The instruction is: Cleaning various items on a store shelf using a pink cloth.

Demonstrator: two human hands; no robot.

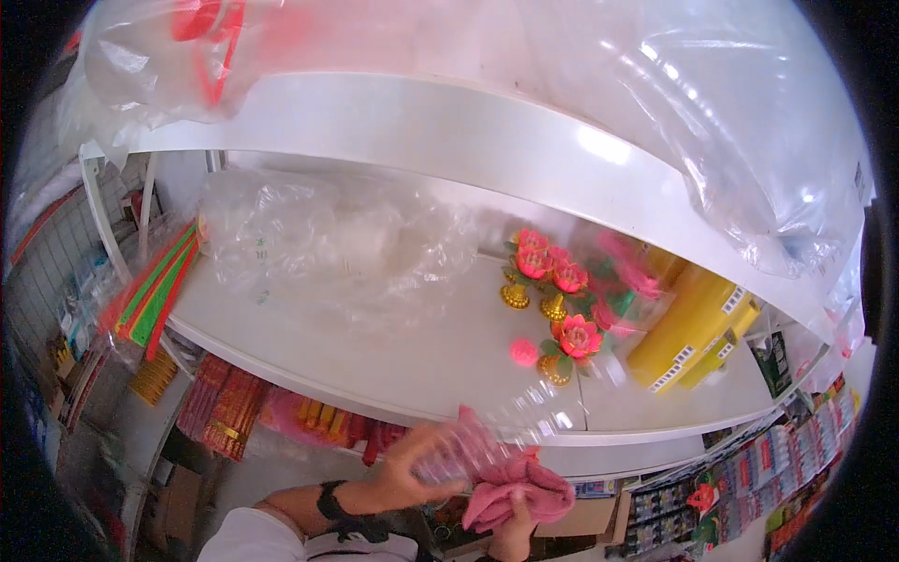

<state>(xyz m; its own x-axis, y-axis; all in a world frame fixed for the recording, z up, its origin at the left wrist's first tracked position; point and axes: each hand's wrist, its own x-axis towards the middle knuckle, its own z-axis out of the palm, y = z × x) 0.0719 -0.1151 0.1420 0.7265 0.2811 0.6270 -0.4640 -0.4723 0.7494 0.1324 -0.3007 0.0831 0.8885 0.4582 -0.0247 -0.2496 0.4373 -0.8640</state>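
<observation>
My left hand (409, 470), below a black wristband, is closed around the end of a clear ribbed plastic bottle (529, 412). The bottle lies tilted up to the right, over the front edge of a white shelf (375, 361). Just right of it, my right hand (513, 539) grips a bunched pink cloth (524, 492). Most of its fingers are hidden by the cloth. Beyond the bottle's far end, on the shelf, stand several pink lotus ornaments (576, 335) on gold bases. A small pink ball (523, 352) sits beside them.
A large clear plastic bag (328, 244) spreads over the shelf's left half. Yellow cylinders (684, 328) lie at the right. Bagged green and red strips (154, 290) jut out at the left end. An upper shelf (421, 117) overhangs; red packages (225, 407) lie below.
</observation>
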